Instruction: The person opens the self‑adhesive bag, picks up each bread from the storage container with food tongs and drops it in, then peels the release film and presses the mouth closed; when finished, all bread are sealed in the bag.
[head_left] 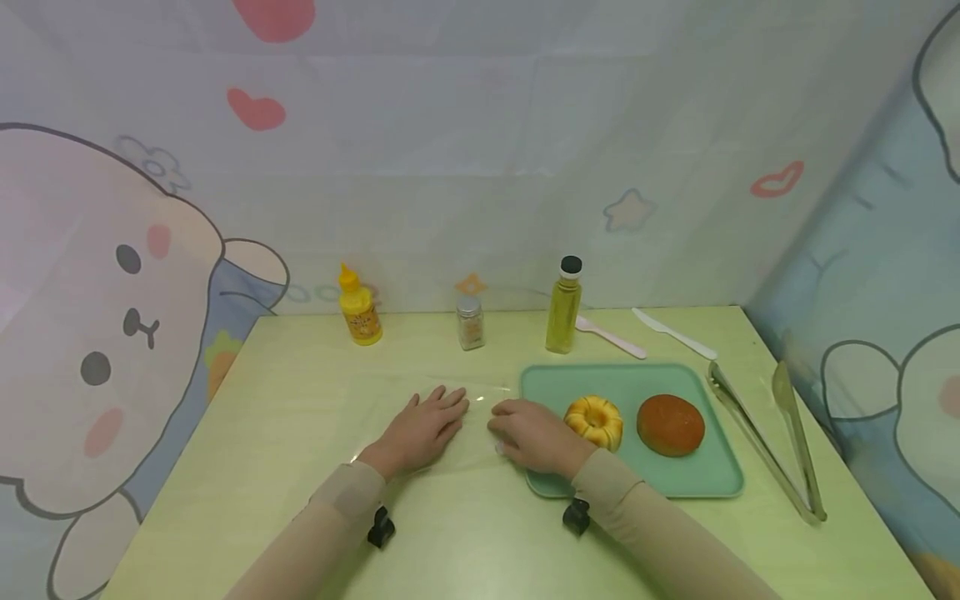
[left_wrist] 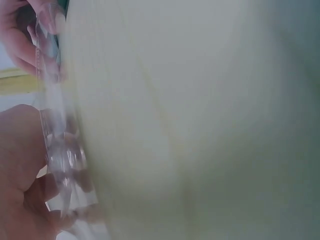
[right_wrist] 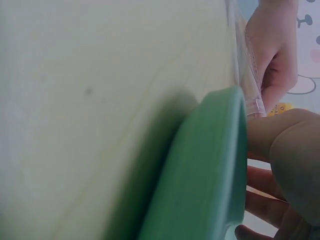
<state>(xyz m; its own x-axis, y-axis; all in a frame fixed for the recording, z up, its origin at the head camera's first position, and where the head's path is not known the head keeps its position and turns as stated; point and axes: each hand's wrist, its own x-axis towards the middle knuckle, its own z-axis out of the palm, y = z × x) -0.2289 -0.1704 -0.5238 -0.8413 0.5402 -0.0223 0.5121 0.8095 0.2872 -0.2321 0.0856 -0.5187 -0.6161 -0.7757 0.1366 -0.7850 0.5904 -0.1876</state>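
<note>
Clear plastic bag (head_left: pixel 450 417) flat under both hands.
Left hand (head_left: pixel 422 431) and right hand (head_left: pixel 534 435) press it open-fingered, its length running left-right beneath both grips.

A tray (head_left: pixel 697 487) lies toward the surface's (head_left: pixel 225 467) right edge, with a ring cake (head_left: pixel 593 421) left of a bun (head_left: pixel 670 424) on it. Tongs (head_left: pixel 780 442) lie between tray and right edge. Along the far edge stand a squeeze bottle (head_left: pixel 359 306), a shaker (head_left: pixel 470 322) and an oil bottle (head_left: pixel 564 306), then a spoon (head_left: pixel 609 337) and a knife (head_left: pixel 672 333). Left of the tray both hands rest on a clear bag (head_left: pixel 480 396).
</note>
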